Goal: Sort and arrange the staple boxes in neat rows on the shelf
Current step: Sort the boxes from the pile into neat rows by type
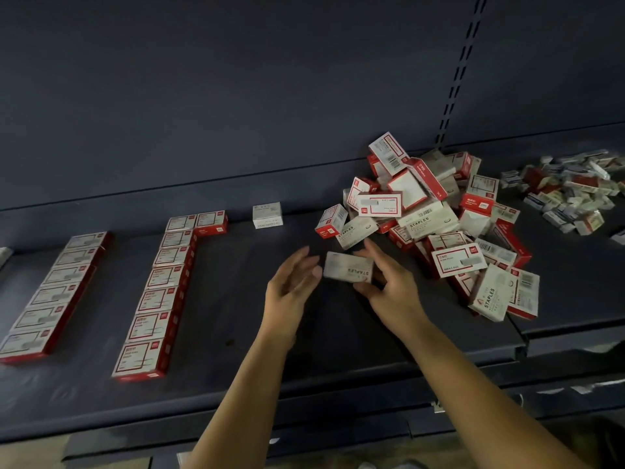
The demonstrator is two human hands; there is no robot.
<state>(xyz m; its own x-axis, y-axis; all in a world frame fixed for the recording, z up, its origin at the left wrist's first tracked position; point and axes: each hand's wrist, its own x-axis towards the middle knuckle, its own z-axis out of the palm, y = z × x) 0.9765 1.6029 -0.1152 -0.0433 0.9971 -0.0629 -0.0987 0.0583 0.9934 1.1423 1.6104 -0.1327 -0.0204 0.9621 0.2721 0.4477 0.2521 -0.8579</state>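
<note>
A person's right hand (389, 286) pinches a white box marked STAPLES (348, 267) between thumb and fingers above the middle of a dark shelf (236, 374), while the left hand (291, 286) hovers just beside the box's left end, fingers loosely spread and holding nothing; whether its fingertips touch the cardboard appears uncertain through motion blur. Toward the shelf's left end, two neat rows of red-and-white staple boxes run from the back edge toward the front edge: one row (54, 296) nearest the left end, a second row (159, 292) beside it with an extra red box (211, 222) at its rear. A lone white box (267, 214) sits near the back edge. A jumbled heap of boxes (436, 218) fills the shelf's right part, and a smaller pile (571, 187) lies on the adjoining shelf section further right.
</note>
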